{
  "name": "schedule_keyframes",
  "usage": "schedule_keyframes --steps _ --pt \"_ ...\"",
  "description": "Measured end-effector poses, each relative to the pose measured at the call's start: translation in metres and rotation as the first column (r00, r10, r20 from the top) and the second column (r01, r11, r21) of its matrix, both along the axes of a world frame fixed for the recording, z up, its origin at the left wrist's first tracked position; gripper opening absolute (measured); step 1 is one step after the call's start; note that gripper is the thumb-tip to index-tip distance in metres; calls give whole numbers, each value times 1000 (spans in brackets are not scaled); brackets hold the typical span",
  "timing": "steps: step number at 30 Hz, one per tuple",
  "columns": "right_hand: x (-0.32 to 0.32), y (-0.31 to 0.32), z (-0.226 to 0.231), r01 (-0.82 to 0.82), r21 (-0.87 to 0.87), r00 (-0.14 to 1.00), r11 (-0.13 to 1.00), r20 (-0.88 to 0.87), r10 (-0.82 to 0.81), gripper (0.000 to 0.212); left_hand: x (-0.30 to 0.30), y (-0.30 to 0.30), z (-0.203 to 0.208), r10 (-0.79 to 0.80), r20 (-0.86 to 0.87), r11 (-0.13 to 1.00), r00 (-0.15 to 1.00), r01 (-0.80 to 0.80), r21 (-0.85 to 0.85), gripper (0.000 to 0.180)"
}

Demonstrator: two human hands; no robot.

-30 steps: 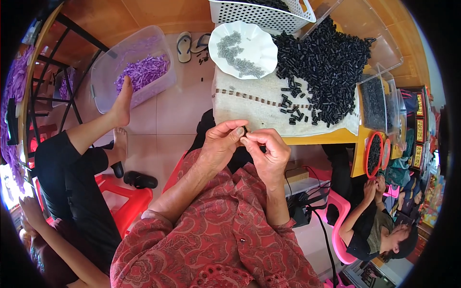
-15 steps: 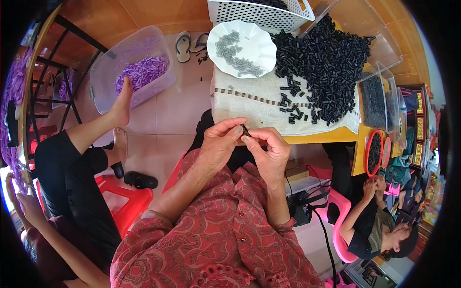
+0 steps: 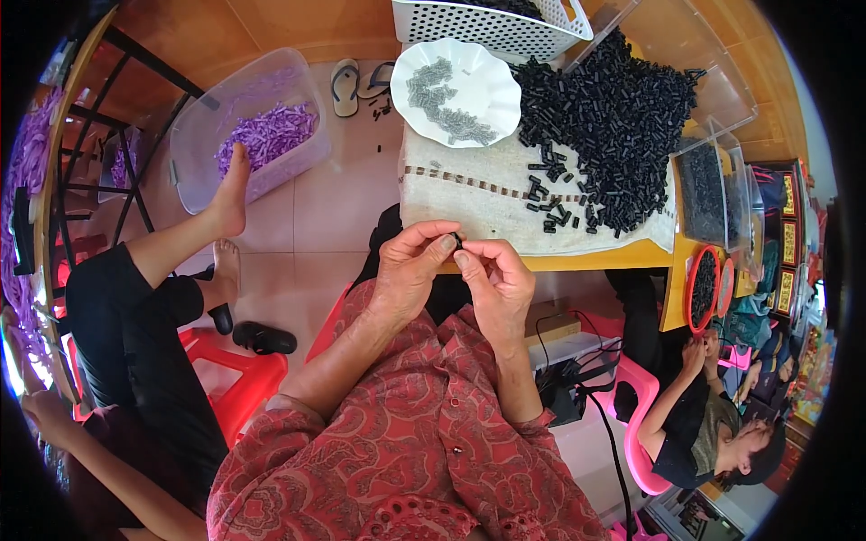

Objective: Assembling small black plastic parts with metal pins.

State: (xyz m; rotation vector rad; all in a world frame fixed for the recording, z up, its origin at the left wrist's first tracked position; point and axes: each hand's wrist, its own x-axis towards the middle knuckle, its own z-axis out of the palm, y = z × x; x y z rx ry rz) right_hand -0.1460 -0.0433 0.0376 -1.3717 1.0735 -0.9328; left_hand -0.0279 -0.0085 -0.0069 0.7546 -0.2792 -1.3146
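Observation:
Between the fingertips of both hands is a small black plastic piece [image 3: 457, 241], mostly hidden by the fingers. My left hand [image 3: 410, 275] pinches it with thumb and forefinger, and my right hand [image 3: 501, 287] closes on its other side. Both are held just in front of the table's near edge. Beyond them a beige cloth [image 3: 469, 207] covers the tabletop. A large heap of short black plastic pieces [image 3: 622, 135] lies on its right side. A white scalloped plate [image 3: 494, 86] at the cloth's far left bears small clear pieces [image 3: 431, 86].
A white perforated basket [image 3: 487, 25] stands behind the plate. Clear bins [image 3: 708, 185] and a red-rimmed round container [image 3: 702, 288] hold black pieces at right. Co-workers sit on both sides. A clear tub [image 3: 185, 171] with purple pieces stands on the floor at left.
My right hand has shifted slightly left, closer to my left hand, and the black piece shows less between the fingers. The co-worker's hand at left has moved lower.

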Motion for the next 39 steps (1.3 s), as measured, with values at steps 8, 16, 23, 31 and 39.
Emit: schedule_keyframes --steps 8,16,23,31,39 --pt "5 4 -3 8 -66 1000 998 -1 -8 17 -2 0 -3 16 -123 1000 992 -16 3 19" --pt "3 3 -3 20 -100 999 995 39 -16 16 0 0 -1 -53 -261 999 964 52 -11 19" --pt "2 5 7 20 110 977 994 207 -42 18 3 0 -8 -81 -421 995 903 96 13 21" --pt "4 5 3 41 105 985 994 162 -57 17 3 0 -4 -93 -416 994 904 111 18 22" --pt "6 5 -2 65 58 987 996 141 -73 15 2 1 -3 -106 -390 994 915 113 -5 22"
